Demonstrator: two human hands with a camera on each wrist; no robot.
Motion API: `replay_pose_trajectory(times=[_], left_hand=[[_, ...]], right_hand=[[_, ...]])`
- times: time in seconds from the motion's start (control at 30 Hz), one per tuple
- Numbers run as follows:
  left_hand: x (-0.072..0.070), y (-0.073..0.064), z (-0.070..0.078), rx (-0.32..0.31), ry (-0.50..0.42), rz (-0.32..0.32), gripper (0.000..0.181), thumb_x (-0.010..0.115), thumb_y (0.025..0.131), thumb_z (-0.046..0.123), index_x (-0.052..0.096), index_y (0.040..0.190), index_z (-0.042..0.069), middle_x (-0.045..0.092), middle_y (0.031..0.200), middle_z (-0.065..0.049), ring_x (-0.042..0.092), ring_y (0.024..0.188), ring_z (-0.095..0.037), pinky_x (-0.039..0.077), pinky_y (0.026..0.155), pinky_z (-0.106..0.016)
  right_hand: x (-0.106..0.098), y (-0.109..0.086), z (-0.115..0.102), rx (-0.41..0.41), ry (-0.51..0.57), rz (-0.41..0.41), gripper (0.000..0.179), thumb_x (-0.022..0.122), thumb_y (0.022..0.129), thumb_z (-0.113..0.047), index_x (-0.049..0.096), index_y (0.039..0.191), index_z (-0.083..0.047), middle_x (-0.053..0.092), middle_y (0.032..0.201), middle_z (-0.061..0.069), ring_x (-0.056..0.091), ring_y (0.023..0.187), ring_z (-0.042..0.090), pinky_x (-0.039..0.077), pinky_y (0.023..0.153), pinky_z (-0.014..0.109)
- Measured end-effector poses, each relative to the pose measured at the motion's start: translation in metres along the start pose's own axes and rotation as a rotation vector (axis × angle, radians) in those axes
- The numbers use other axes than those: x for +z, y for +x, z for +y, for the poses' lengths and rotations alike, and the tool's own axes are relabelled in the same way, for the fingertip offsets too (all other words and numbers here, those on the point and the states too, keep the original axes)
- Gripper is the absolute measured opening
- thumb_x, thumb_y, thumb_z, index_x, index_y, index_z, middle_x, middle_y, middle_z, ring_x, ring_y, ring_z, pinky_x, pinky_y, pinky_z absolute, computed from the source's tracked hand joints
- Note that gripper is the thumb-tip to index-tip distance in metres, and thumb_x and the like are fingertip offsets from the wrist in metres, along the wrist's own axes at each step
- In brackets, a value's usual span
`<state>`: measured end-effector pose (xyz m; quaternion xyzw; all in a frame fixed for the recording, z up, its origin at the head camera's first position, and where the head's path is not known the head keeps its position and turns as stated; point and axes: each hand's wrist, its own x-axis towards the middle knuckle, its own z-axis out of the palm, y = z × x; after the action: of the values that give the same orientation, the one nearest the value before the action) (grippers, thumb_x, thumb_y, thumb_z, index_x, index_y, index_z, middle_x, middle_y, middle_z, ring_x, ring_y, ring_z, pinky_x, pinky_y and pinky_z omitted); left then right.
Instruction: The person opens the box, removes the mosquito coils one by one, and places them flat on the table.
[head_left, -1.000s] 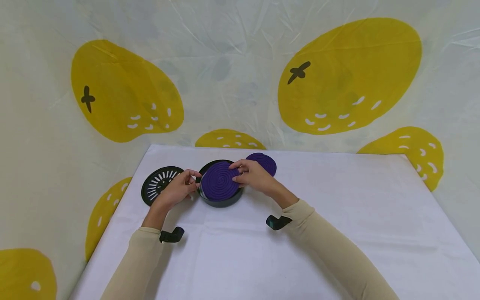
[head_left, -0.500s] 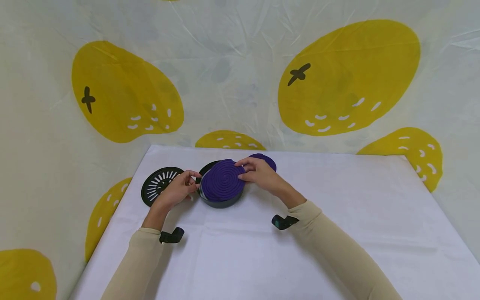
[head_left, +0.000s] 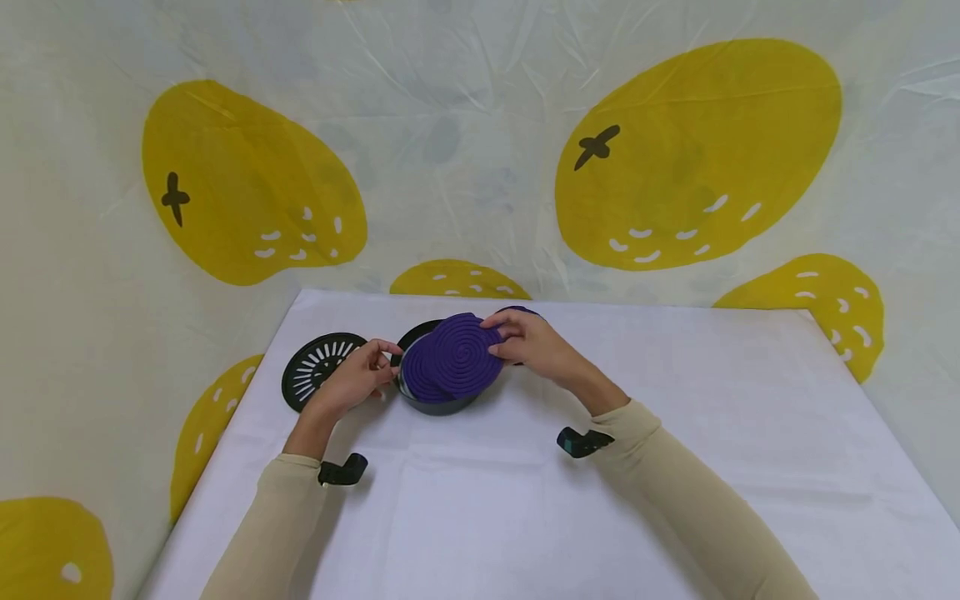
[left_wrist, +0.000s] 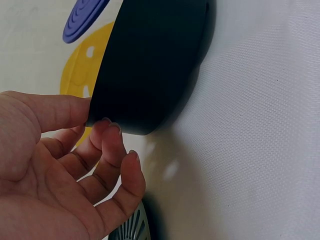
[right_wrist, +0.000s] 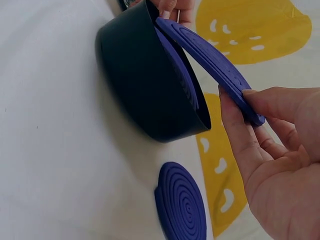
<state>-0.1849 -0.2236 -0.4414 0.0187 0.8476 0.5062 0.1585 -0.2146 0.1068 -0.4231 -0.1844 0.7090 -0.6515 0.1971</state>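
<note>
In the head view my right hand [head_left: 543, 352] pinches a purple mosquito coil [head_left: 465, 356] by its right edge, tilted over a round dark tin [head_left: 438, 408]. Another purple coil [right_wrist: 179, 70] lies inside the tin, seen in the right wrist view under the held one. The held coil's far edge is close to the tin's rim; I cannot tell if they touch. My left hand [head_left: 356, 379] holds the tin's left rim between thumb and fingers, as the left wrist view shows. A further coil [right_wrist: 182, 205] lies on the cloth beside the tin, mostly behind my right hand in the head view.
A dark slotted lid [head_left: 318, 367] lies left of the tin, partly behind my left hand. White cloth [head_left: 675, 467] covers the table. A pale curtain with yellow fruit prints [head_left: 705, 158] rises behind the table's back edge.
My right hand has moved right with the coil it pinches, uncovering more of the coil inside the tin. The loose coil behind is more hidden now. The left hand keeps its place.
</note>
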Motion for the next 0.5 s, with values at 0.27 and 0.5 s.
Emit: replay_pose_trajectory(times=[0.27,0.5], left_hand=[[-0.001,0.002,-0.003,0.003,0.008,-0.004,0.036,0.062,0.101,0.009,0.052,0.135,0.004,0.051,0.093,-0.008,0.057,0.089,-0.029,0.052,0.067,-0.036],[0.000,0.003,-0.004,-0.002,0.011,-0.004,0.033,0.062,0.100,0.009,0.054,0.132,0.006,0.051,0.093,-0.007,0.057,0.087,-0.026,0.053,0.068,-0.035]], right_hand=[[-0.012,-0.009,-0.001,0.018,-0.006,0.021,0.041,0.065,0.093,0.005,0.057,0.133,0.000,0.067,0.107,0.021,0.069,0.086,0.019,0.060,0.079,0.034],[-0.021,-0.016,0.000,0.012,-0.007,0.039,0.042,0.066,0.092,0.005,0.057,0.133,0.003,0.066,0.110,0.025,0.069,0.088,0.018,0.060,0.080,0.035]])
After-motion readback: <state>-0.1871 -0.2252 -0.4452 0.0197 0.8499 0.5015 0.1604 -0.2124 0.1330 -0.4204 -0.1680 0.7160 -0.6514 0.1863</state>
